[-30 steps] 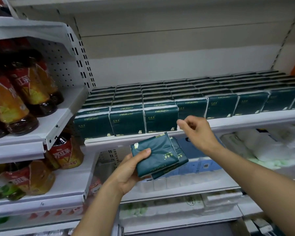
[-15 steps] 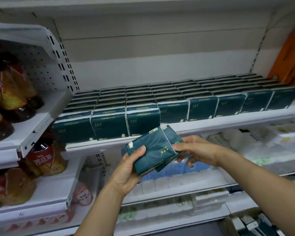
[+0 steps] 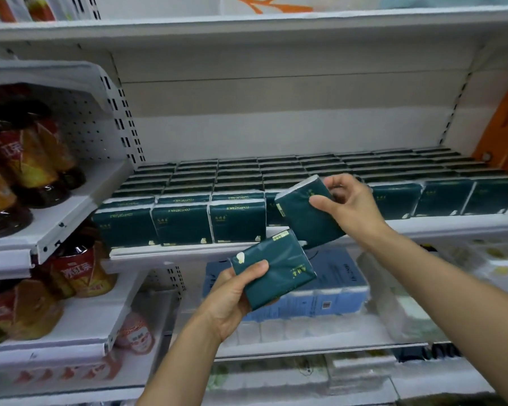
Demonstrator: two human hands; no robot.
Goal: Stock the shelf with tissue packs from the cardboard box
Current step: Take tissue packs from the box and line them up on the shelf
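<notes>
Since half a second ago the two packs have split: the right hand has pulled one dark green tissue pack off the pair and raised it to shelf height, while the left hand keeps the other tissue pack lower down.

Right hand: thumb across the front face, fingers curled round the back and right edge, so it grips the raised pack. That pack is tilted, white end up-left, and held in front of the shelf edge, overlapping the front row of shelved packs just right of the three frontmost ones. Cannot tell whether it touches them.

Left hand: thumb pressed on the front face near the upper left corner, fingers underneath, so it holds its pack from below. This pack is tilted too, below the shelf edge, in front of a blue multipack on the next shelf down. The two held packs sit near each other, corners almost meeting.

Shelf carries rows of identical green packs front to back. Red-labelled drink bottles stand on the left-hand unit. The cardboard box is out of view.
</notes>
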